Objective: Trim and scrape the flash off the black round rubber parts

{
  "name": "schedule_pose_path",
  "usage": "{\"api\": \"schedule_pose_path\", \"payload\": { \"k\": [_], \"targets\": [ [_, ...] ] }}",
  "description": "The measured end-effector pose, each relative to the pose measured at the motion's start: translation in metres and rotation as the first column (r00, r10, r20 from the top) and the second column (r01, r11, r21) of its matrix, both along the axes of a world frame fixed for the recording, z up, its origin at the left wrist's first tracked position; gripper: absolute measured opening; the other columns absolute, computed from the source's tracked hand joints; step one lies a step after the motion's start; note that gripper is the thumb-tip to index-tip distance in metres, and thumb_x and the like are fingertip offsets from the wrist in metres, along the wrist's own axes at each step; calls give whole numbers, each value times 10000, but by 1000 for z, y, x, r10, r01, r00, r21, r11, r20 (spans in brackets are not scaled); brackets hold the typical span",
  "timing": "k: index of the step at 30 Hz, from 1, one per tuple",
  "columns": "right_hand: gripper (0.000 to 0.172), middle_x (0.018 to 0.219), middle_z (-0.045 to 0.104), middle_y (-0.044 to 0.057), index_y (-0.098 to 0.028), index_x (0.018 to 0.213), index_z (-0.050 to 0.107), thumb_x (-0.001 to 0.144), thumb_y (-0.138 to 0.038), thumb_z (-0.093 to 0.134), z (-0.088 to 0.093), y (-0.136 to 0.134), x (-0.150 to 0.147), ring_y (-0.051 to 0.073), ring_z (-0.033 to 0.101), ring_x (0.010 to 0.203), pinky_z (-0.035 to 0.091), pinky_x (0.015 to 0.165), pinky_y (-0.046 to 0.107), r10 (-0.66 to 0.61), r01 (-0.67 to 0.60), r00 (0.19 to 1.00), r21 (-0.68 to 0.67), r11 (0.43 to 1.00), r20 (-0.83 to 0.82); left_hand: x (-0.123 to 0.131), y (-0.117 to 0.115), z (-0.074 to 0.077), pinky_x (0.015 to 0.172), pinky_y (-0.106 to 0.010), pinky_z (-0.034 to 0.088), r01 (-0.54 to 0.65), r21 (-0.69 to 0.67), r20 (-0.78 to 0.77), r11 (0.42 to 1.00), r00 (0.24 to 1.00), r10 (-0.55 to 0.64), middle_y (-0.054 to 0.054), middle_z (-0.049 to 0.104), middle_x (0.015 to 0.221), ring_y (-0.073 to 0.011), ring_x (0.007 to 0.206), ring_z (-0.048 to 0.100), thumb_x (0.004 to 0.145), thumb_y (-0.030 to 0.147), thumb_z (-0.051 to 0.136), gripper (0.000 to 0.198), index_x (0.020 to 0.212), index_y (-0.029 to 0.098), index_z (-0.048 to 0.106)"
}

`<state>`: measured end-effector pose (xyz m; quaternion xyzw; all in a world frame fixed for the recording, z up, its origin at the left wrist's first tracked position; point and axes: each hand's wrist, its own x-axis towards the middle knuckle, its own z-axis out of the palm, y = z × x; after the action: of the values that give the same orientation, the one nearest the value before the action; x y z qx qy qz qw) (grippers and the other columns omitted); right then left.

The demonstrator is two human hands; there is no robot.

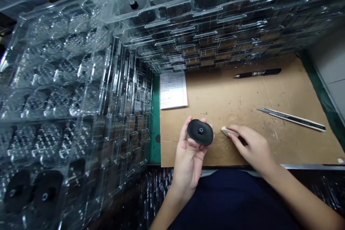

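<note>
My left hand [190, 154] grips a black oval plastic part [206, 136] by its rim. A short post with a pale ring on top rises from the middle of the part, facing up toward me. To the right, my right hand [252, 145] pinches a small cream-coloured block [224, 130] between thumb and fingers, just above or on the cardboard; which of these I cannot tell. The block and the black part are apart from each other. The fingers of my right hand partly cover the block.
Cardboard [215, 97] covers the green bench. On it lie a printed paper slip [174, 91], a black pen [257, 73] and a slim cutter knife [292, 119]. Stacked clear trays [199, 37] stand behind, holding similar black parts; another tray stack [88, 122] stands left.
</note>
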<state>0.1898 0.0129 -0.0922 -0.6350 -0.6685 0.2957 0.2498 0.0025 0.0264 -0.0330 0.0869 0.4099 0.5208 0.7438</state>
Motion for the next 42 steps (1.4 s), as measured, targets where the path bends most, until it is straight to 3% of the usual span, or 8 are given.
{"api": "schedule_pose_path", "payload": {
  "k": [6,11,15,20,24,28,39,42],
  "targets": [
    [254,954,660,-7,-278,1108,620,874,-285,521,62,35,-10,119,608,763,476,612,224,-8,-1,989,-62,998,-147,5,-1,0,1020,-408,398,16,-1,-21,1000,1000,-16,-120,506,1328,-287,1211,485,785,312,636,538,1284,241,448],
    [275,991,641,43,-168,1126,589,879,-150,471,102,35,-51,136,576,904,467,833,271,223,-158,910,207,966,-349,3,-6,3,1021,-345,407,66,-2,-73,998,995,-66,-91,568,1259,-249,1200,499,762,270,670,507,1243,238,512],
    [230,865,639,25,-158,1035,625,870,-127,467,103,37,-61,116,569,767,478,707,252,381,-353,873,146,924,-305,0,-11,8,941,-295,474,20,-29,-121,999,992,-23,-52,611,1196,-219,1116,567,735,194,692,484,1193,260,550],
    [272,909,643,75,-104,1099,590,854,-105,470,102,30,-62,153,565,835,480,799,322,313,-185,897,379,907,-312,2,-12,15,958,-316,457,44,-37,-108,998,993,-48,-57,648,1111,-223,1095,578,752,218,674,416,1157,226,577],
    [235,858,642,41,-148,1046,602,849,-106,481,103,25,-59,129,568,759,495,741,284,367,-289,867,260,921,-338,0,-12,14,942,-335,475,26,-38,-94,999,995,-29,-36,639,1134,-232,1048,607,645,151,758,536,1140,263,583],
    [258,882,633,68,-112,1094,581,864,-115,463,103,29,-61,146,561,805,480,765,302,287,-173,908,349,921,-307,0,-10,16,963,-313,458,6,-7,-117,1000,993,-7,-30,665,1078,-207,1070,596,715,225,712,413,1113,270,610],
    [261,903,620,75,-96,1092,582,857,-98,467,109,29,-61,146,536,807,458,781,301,326,-202,885,358,912,-332,1,-6,22,957,-305,461,50,45,-92,998,995,-45,-34,654,1110,-213,1085,587,676,263,744,464,1119,274,607],
    [245,912,622,34,-152,1073,599,856,-115,491,106,22,-48,109,553,803,464,755,227,346,-272,833,225,936,-432,-2,-7,22,919,-315,489,54,36,-58,998,997,-52,-30,629,1162,-228,1062,600,626,231,780,547,1137,283,592]
  ]
}}
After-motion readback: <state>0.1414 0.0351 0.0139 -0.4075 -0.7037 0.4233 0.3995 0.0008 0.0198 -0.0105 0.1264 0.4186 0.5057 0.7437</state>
